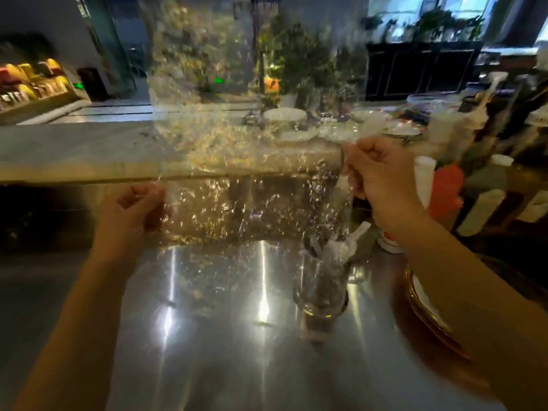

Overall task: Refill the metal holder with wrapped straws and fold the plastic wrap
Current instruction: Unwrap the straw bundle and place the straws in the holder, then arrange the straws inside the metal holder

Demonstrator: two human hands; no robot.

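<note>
A large clear plastic wrap (243,161) is stretched upright in front of me, crinkled and glinting. My left hand (130,209) pinches its lower left edge. Its right edge is pinched higher up by my right hand (376,170). Below the wrap, right of centre, the shiny metal holder (321,289) stands on the steel counter (225,351). Several wrapped straws (341,244) stick out of its top, leaning right.
A gold-rimmed plate (427,307) lies at the right under my right forearm. Behind it stand a red bottle (446,188), a white cup (424,179) and other containers. Plates and glassware (286,115) crowd the raised ledge beyond.
</note>
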